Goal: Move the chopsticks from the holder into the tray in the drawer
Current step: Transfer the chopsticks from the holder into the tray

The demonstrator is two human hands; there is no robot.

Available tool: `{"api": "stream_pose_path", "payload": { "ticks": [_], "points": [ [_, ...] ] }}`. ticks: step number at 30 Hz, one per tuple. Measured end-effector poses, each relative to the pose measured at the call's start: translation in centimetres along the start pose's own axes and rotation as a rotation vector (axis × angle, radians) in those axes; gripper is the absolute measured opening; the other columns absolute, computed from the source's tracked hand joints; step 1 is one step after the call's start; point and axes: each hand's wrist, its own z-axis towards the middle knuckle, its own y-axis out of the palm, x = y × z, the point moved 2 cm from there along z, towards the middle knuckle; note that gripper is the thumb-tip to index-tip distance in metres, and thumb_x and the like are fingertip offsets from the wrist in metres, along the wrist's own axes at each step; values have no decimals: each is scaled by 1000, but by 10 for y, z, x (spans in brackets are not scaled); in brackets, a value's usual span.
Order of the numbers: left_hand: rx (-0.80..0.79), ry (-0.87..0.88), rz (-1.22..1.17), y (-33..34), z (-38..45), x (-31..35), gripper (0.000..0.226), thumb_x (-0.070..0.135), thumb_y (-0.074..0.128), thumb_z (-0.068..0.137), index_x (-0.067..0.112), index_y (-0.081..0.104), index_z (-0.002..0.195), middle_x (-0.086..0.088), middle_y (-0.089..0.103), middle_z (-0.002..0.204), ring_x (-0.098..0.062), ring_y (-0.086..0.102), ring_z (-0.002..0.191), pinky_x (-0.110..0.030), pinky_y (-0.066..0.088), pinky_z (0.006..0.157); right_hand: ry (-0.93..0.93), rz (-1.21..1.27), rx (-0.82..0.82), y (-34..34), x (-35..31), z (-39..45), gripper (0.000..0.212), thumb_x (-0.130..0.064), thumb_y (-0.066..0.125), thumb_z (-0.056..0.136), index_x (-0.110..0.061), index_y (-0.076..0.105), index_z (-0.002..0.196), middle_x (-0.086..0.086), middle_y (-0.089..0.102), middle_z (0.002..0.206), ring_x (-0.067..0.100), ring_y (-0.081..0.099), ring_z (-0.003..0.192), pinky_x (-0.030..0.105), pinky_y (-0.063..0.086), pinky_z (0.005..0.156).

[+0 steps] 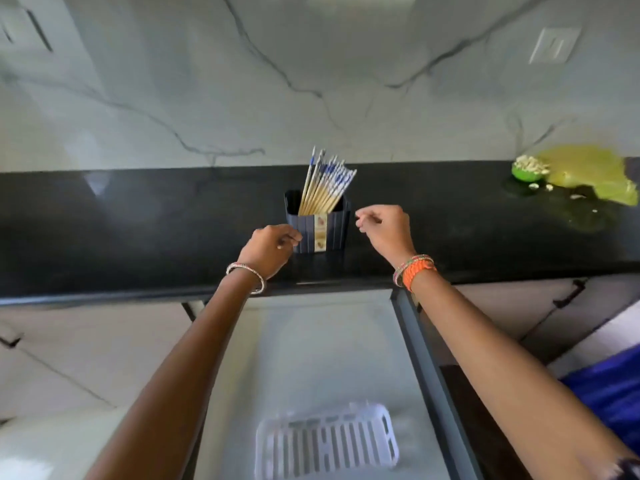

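Observation:
A dark ribbed holder (330, 230) stands on the black counter (138, 230) and holds several wooden chopsticks (323, 185) with blue and white tops, leaning right. My left hand (268, 251) is at the holder's left side with loosely curled fingers that touch or nearly touch its wall. My right hand (384, 230) hovers just right of the holder, fingers loosely curled, holding nothing. Below the counter the drawer (311, 341) is pulled out, and a white slotted tray (327, 439) lies empty near its front.
A green bowl of pale pieces (528, 169) and a yellow-green bag (588, 174) sit at the counter's far right. The drawer's dark right rail (426, 358) runs under my right forearm. Marble backsplash with a socket (554, 45) rises behind.

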Motion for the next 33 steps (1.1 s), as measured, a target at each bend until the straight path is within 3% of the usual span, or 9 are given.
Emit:
{"api": "stream_pose_path", "payload": {
  "ticks": [7, 10, 12, 15, 18, 21, 25, 30, 33],
  "points": [
    [117, -32, 120, 17, 73, -29, 31, 9, 51, 87, 18, 58, 115, -8, 58, 123, -26, 55, 111, -41, 52, 88, 274, 172, 99, 40, 51, 118, 17, -4, 61, 85, 9, 71, 85, 30, 71, 85, 26, 67, 72, 47, 58, 81],
    [134, -28, 140, 24, 87, -42, 30, 12, 53, 87, 19, 56, 116, -6, 55, 126, -25, 52, 115, -41, 52, 87, 293, 150, 68, 57, 61, 148, 37, -15, 66, 86, 22, 63, 87, 39, 66, 90, 29, 62, 68, 54, 54, 83],
    [118, -15, 140, 30, 91, -47, 29, 13, 53, 88, 19, 56, 116, -5, 55, 125, -24, 53, 114, -40, 53, 86, 310, 161, 80, 64, 64, 158, 41, -20, 68, 85, 21, 64, 85, 37, 68, 87, 24, 58, 62, 48, 58, 77],
    [120, 4, 102, 35, 93, -53, 28, 11, 54, 87, 18, 58, 114, -4, 56, 123, -22, 55, 109, -39, 54, 86, 346, 207, 90, 70, 66, 167, 36, -21, 71, 83, 14, 68, 86, 28, 71, 81, 13, 60, 49, 23, 56, 52],
    [141, 15, 55, 36, 92, -54, 26, 8, 55, 86, 17, 60, 110, -4, 57, 121, -20, 58, 104, -39, 56, 84, 402, 243, 67, 72, 67, 172, 25, -16, 73, 81, 8, 69, 83, 22, 71, 79, 11, 62, 52, 16, 54, 48],
    [148, 11, 43, 37, 92, -55, 27, 6, 55, 85, 17, 61, 109, -4, 57, 121, -19, 58, 106, -31, 54, 85, 442, 232, 64, 72, 68, 177, 17, -10, 72, 80, 1, 65, 69, 18, 69, 76, 12, 63, 51, 18, 57, 49],
    [145, -6, 34, 37, 91, -57, 29, 3, 56, 84, 17, 61, 109, -4, 56, 124, -18, 56, 108, -22, 47, 84, 474, 201, 62, 76, 66, 180, 16, -5, 68, 80, 10, 68, 83, 12, 67, 68, 11, 63, 50, 22, 59, 52],
    [132, -19, 22, 37, 87, -56, 29, 3, 56, 84, 15, 61, 110, -6, 56, 127, -19, 56, 112, -22, 46, 88, 474, 211, 48, 74, 61, 182, 14, -4, 65, 83, 10, 67, 88, 19, 70, 85, 12, 64, 54, 26, 60, 59],
    [153, -12, 15, 31, 85, -52, 28, 3, 56, 84, 17, 61, 108, -4, 59, 121, -14, 55, 105, -20, 45, 84, 435, 239, 127, 60, 51, 181, 16, -2, 65, 82, 13, 66, 85, 26, 71, 89, 21, 67, 60, 38, 61, 69]
  ]
}}
